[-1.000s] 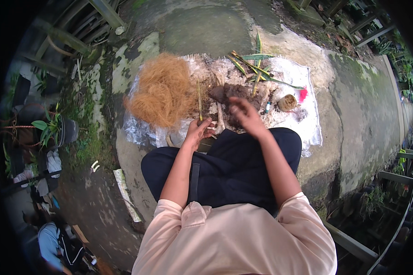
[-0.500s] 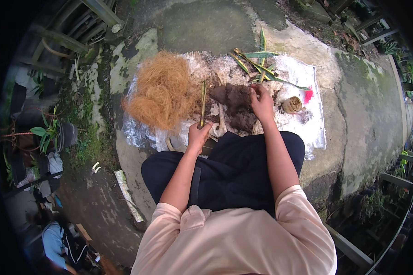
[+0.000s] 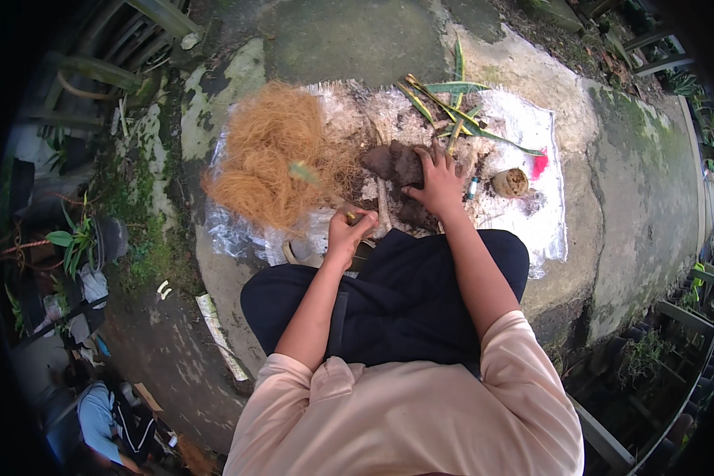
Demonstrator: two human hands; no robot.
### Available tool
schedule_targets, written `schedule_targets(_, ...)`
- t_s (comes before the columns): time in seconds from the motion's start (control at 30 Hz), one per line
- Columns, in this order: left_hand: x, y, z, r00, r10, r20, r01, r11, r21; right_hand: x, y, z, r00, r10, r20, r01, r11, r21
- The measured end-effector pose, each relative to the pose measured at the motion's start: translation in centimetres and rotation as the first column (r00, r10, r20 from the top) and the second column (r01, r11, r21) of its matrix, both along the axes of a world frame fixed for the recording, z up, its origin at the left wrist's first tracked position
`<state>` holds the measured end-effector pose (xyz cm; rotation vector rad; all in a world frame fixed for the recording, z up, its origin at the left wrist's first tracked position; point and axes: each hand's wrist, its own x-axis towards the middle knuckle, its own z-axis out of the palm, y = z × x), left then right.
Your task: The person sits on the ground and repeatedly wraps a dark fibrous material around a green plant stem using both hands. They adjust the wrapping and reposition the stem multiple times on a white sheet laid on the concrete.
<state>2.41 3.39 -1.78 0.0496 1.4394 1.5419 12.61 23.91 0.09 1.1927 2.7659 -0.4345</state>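
Observation:
My left hand (image 3: 349,232) is closed around the base of a yellow-green leaf strip (image 3: 309,175), whose blurred upper part leans over brown fibre (image 3: 258,143). My right hand (image 3: 438,184) rests with fingers spread on dark clumps of soil (image 3: 381,162). Beyond it lie crossed long green leaves (image 3: 419,105) with yellow edges. Right of that hand stand or lie a small tube (image 3: 472,188) and a round tan container (image 3: 510,183), near a bright pink-red item (image 3: 541,163). All this sits on a white sheet (image 3: 547,234).
Mossy concrete (image 3: 635,198) surrounds the sheet. A potted plant (image 3: 78,238) and clutter stand at the left, where a person in a blue shirt (image 3: 99,416) is at the lower corner. Metal bars (image 3: 682,313) and plants line the right side. A pale strip (image 3: 218,333) lies on the ground.
The leaf strip in my left hand has tilted leftward from upright and is blurred. My right hand has shifted onto the soil clumps, its fingers now spread.

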Motion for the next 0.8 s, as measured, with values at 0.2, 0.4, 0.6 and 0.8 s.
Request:
schedule_targets(0.2,-0.6,0.4,1.0,0.944,0.192,0.267,-0.2,0.98,0.002,-0.4,-0.1,-0.8,0.999,-0.025,0.034,0.022,0.995,0.095)
schedule_targets(0.4,-0.8,-0.4,-0.2,0.978,-0.002,0.208,-0.015,0.997,0.079,-0.3,0.8,-1.6,0.976,-0.153,-0.152,0.159,0.987,0.029)
schedule_targets(0.6,-0.4,-0.2,-0.4,0.999,-0.037,0.015,0.037,0.999,-0.026,-0.1,2.8,-2.6,0.806,-0.481,-0.344,0.446,0.877,-0.181)
schedule_targets(0.8,0.3,0.2,-1.0,1.0,0.003,-0.027,-0.001,0.996,0.087,0.2,4.1,-3.5,0.502,-0.615,-0.608,0.309,0.784,-0.538)
